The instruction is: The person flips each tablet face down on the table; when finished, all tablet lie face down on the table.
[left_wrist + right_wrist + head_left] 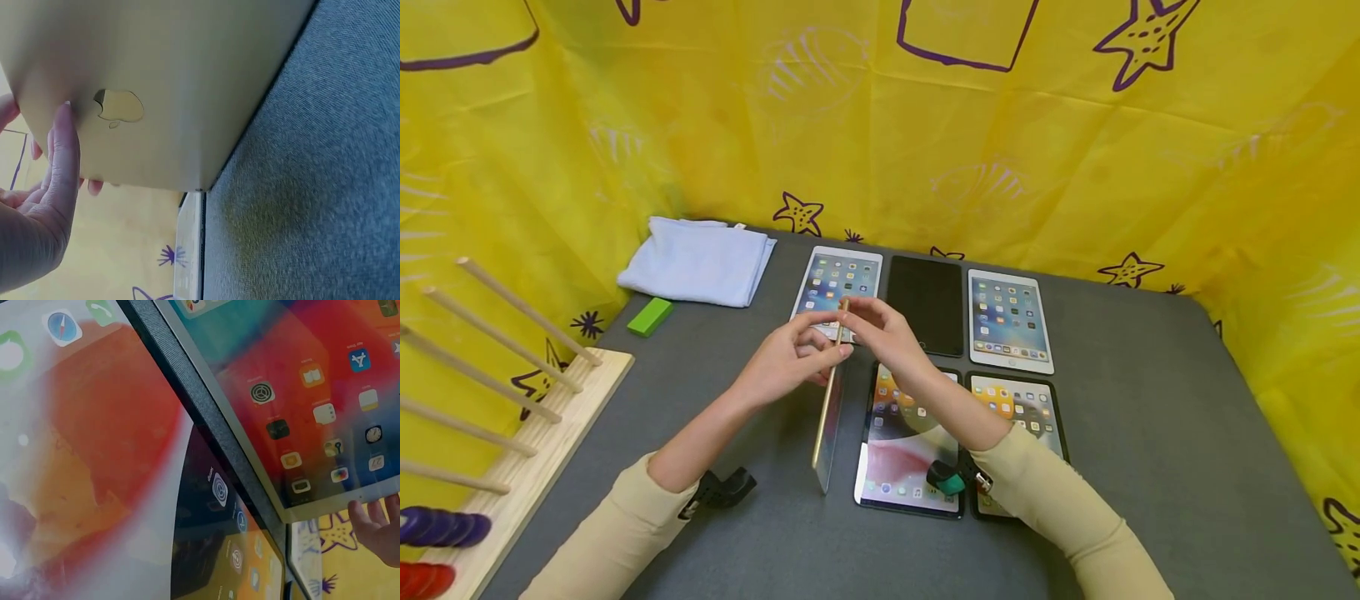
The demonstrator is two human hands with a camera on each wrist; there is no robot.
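Note:
A tablet with a gold back [162, 56] stands upright on its long edge on the grey table, seen nearly edge-on in the head view. My left hand [786, 362] holds it at its far end, thumb against the back beside the apple logo [122, 106]. At the same far end, my right hand [891, 337] grips the top corner with its fingertips. The tablet's lit screen [312, 425] faces right, showing app icons. Right of it lies a tablet with a lit screen [898, 467], partly under my right forearm.
Behind lie a white tablet [842, 271], a dark-screened tablet [925, 304] and another white tablet [1011, 321]. One more lit tablet [1022, 400] is half hidden by my right arm. To the left are a blue cloth [700, 262], a green block [651, 317] and a wooden peg rack [565, 425].

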